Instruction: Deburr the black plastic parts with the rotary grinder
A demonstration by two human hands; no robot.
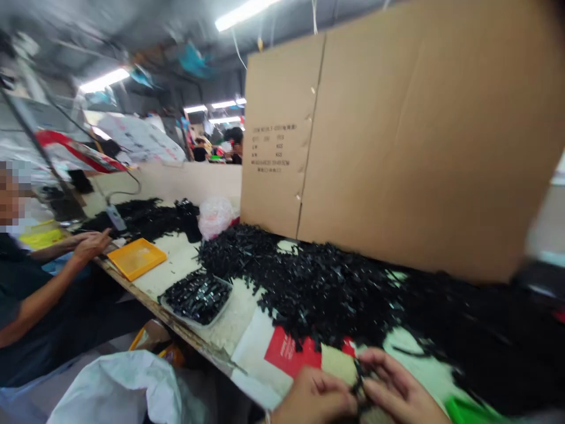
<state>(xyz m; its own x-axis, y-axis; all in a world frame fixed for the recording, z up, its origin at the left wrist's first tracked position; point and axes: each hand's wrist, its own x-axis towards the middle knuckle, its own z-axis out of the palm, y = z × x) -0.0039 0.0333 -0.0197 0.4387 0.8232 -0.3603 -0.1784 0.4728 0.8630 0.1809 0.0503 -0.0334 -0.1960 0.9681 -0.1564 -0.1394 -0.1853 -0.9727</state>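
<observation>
At the bottom edge of the head view, my left hand (313,396) and my right hand (399,388) are close together, fingertips pinched around a small black strip-like piece (358,377). Its exact kind is blurred and partly covered by my fingers. Just behind my hands lies a pale yellow pad or piece of card (339,364), over a red printed sheet (289,351). A large heap of small black pieces (329,294) spreads across the table beyond them.
A clear tray (223,306) of shiny black pieces and a yellow tray (139,259) stand leftward. A tall cardboard sheet (397,147) walls off the back. Another person's hands (90,244) are at far left. A white sack (119,388) sits below the table edge.
</observation>
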